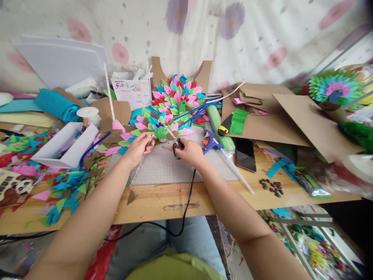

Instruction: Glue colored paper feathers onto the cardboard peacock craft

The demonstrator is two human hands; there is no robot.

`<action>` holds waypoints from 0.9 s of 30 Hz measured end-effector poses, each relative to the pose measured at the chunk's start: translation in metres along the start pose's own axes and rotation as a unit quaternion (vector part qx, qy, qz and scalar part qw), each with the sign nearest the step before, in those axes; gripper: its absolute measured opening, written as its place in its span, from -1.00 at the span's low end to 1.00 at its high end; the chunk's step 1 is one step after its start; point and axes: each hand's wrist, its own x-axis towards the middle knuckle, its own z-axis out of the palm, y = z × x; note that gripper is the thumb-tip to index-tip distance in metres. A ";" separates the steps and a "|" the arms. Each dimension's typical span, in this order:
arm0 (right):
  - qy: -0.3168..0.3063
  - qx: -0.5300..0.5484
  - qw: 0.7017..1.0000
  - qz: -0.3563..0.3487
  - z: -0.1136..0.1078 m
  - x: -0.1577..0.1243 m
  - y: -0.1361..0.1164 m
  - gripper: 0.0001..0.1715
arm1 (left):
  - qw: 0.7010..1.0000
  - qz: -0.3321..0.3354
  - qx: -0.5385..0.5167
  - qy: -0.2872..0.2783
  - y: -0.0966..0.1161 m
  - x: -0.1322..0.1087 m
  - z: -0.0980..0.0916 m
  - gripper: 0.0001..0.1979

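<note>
My right hand (189, 152) is closed round black-handled scissors (175, 144), whose blades point up-left toward a small paper peacock (159, 130) of pink, green and blue petals. My left hand (140, 147) pinches a thin silvery strip (139, 168) that hangs down over a grey mat (163, 167). Both hands sit just in front of the small peacock. A larger paper peacock fan (176, 95) stands behind it against brown cardboard.
A blue glue gun (210, 142) lies right of my right hand, its black cord (186, 210) running off the table edge. A phone (245, 154), cardboard sheets (291, 116), a white box (65, 146), paper scraps (64, 190) and dark beads (272, 187) crowd the wooden table (163, 202).
</note>
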 end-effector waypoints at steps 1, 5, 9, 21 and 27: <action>0.012 0.008 1.000 -0.002 0.000 0.002 0.003 -0.50 | 1.000 0.008 -0.012 0.001 -0.001 0.001 0.000 -0.86; 0.058 0.034 0.998 -0.014 -0.004 0.008 0.012 -0.58 | 0.999 0.040 -0.005 0.029 -0.002 0.002 -0.001 -0.93; 0.089 0.053 0.994 -0.028 -0.009 0.010 0.016 -0.67 | 0.998 0.046 0.038 0.036 -0.001 0.000 0.001 -0.88; 0.041 0.066 0.997 -0.023 0.004 0.009 0.013 -0.70 | 0.999 0.022 0.028 0.036 -0.001 -0.001 0.006 -0.87; 0.015 0.036 0.995 -0.095 0.009 0.003 0.007 -0.73 | 0.999 0.043 0.004 0.022 -0.004 0.000 0.005 -0.89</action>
